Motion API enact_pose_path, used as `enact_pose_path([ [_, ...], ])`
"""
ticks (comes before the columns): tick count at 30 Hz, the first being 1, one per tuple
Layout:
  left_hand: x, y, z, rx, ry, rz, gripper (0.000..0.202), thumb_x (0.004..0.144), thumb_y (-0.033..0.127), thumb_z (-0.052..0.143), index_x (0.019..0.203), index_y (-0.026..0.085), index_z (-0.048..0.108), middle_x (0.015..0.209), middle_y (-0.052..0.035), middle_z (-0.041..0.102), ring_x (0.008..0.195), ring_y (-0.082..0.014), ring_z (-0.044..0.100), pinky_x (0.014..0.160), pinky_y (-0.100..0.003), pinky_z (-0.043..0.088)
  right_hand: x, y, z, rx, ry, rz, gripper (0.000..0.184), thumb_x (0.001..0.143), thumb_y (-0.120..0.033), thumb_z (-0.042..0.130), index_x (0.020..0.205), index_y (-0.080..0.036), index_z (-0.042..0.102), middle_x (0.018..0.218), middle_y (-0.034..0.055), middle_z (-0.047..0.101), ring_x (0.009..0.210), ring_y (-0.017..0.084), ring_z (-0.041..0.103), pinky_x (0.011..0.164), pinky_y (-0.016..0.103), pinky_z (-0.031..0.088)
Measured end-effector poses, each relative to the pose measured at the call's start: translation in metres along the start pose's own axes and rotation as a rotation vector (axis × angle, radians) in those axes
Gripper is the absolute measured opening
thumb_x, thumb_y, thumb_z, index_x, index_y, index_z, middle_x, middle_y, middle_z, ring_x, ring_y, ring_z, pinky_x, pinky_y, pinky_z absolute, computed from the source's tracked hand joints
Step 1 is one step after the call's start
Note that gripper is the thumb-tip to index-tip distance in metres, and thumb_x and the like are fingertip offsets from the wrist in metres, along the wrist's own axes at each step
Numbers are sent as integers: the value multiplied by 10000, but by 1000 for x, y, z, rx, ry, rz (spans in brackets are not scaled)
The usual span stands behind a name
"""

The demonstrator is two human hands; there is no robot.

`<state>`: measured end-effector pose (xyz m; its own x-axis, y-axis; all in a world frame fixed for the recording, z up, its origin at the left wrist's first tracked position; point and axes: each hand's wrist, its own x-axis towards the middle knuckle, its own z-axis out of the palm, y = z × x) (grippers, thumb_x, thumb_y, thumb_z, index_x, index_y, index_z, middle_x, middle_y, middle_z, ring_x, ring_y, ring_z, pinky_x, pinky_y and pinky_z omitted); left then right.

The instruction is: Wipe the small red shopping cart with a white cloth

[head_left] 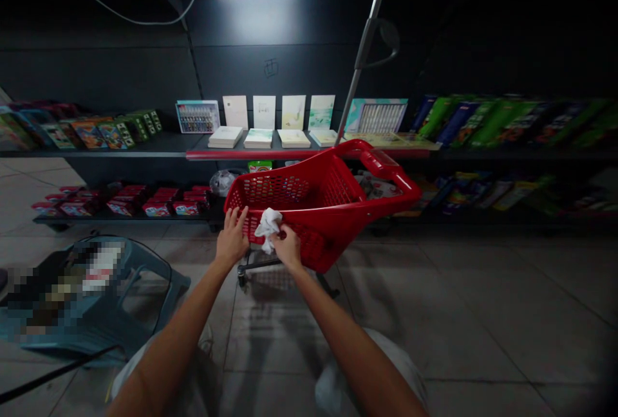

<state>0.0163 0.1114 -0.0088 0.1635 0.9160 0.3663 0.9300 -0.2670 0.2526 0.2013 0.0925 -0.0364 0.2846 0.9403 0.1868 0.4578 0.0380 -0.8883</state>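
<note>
Lower centre of the frame: left hand (pixel 232 237) spread open against the mesh side of a red wheeled shopping basket (pixel 309 180), bracing it well; just right, right hand (pixel 288 248) pinching a white cloth (pixel 267 229), snug to the mesh.

Reaching forward and down with both arms, left forearm (pixel 176 317) and right forearm (pixel 345 340) bare and angling in toward each other. Bending both wrists only slightly. Holding the left hand (pixel 232 237) open, its fingers (pixel 236 219) spread and pointing up and away, palm turned forward. Curling the right hand (pixel 288 248) inward, its fingertips (pixel 280 230) pressing together in a pinch, back of the hand facing up. Holding the two hands close together, not touching, at nearly the same height.
</note>
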Motion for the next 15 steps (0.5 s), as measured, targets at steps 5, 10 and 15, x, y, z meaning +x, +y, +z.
enact_pose_path([
  [5, 3, -2, -1, 4, -12, 39, 856, 861, 151, 516, 1668, 270, 256, 1724, -77, 277, 1620, -297, 172, 1092, -473, 560, 2, 28, -70, -36, 213, 21, 210, 785, -420, 585, 814, -216, 628, 731, 9, 667, 698, 183, 586, 705, 262, 443],
  [10, 4, -5, 0, -3, -21, 55, 864, 861, 158, 521, 1672, 270, 243, 1734, -77, 248, 1621, -318, 157, 1110, -505, 545, -3, 65, -131, -29, 444, 41, 271, 764, -480, 568, 800, -212, 574, 710, 1, 614, 661, 171, 542, 670, 271, 425],
  [15, 2, -1, 1, -18, -15, 49, 840, 870, 161, 517, 1667, 251, 265, 1728, -89, 257, 1622, -311, 159, 1141, -491, 519, -15, 87, -136, 149, 533, 113, 338, 723, -471, 622, 878, -172, 658, 825, 51, 708, 733, 186, 603, 701, 277, 470],
])
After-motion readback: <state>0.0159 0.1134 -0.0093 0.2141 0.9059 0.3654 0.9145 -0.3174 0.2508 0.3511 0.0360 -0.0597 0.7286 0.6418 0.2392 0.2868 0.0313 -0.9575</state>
